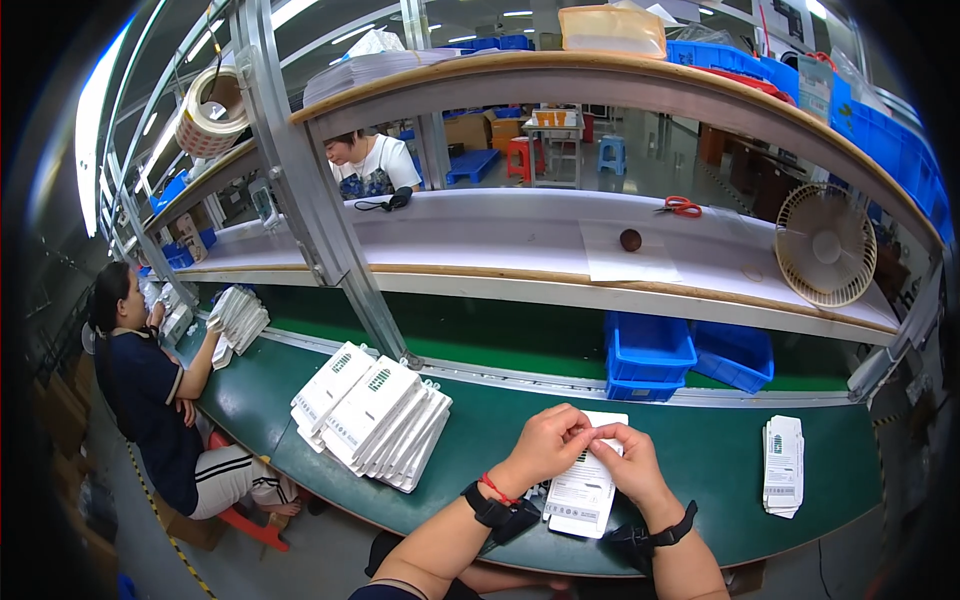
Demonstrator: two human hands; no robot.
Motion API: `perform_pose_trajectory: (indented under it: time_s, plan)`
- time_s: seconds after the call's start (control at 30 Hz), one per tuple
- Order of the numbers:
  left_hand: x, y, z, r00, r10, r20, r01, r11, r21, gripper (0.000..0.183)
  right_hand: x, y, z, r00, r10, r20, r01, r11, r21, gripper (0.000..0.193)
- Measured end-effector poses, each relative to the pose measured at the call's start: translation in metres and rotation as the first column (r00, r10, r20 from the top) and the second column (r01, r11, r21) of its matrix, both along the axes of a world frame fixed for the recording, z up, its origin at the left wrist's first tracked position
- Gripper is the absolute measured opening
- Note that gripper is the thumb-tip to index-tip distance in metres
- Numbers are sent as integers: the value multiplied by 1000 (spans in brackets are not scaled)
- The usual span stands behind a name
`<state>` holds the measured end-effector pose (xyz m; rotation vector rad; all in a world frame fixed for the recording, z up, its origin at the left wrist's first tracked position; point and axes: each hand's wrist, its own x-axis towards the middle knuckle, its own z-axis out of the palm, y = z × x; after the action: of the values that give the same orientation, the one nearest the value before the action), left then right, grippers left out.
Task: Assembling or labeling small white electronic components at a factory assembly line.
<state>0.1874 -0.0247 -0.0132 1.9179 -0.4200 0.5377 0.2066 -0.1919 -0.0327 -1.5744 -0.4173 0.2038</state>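
Note:
My left hand (548, 442) and my right hand (630, 462) meet over the green workbench (475, 520), thumbs and fingertips pinched together. Whatever sits between the fingertips is too small or too covered to name. Directly beneath them lies a white flat printed package (582, 496) with green print, partly hidden by my fingers, and another white edge shows under it. To the left is a large, fanned pile of similar white packages (375, 412). A smaller stack of white packages (783, 466) stands to the right. Both wrists wear dark bands.
Blue bins (650, 355) stand at the bench's back, under a shelf (470, 235) holding a fan (826, 245), red-handled scissors (682, 207) and a dark round object (630, 240). A metal post (310, 190) rises left. A co-worker (140, 390) sits at the left, handling white packages.

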Motion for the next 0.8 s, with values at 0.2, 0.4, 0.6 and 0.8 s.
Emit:
perform_pose_trajectory:
  time_s: [0.2,0.4,0.6,0.8]
  plan:
    - [0,1,3,1000,-8,-30,10,996,86,13,1,0,2,999,3,41,-2,1000,-21,11]
    - [3,2,3,998,-60,-23,62,993,104,15,4,0,2,994,-10,110,18,997,-72,10]
    - [2,-1,6,997,-72,31,67,987,143,13,7,-1,-4,981,-62,181,84,990,-114,10]
    - [4,1,3,996,-69,61,58,985,164,8,8,0,-4,984,-83,155,99,991,-93,10]
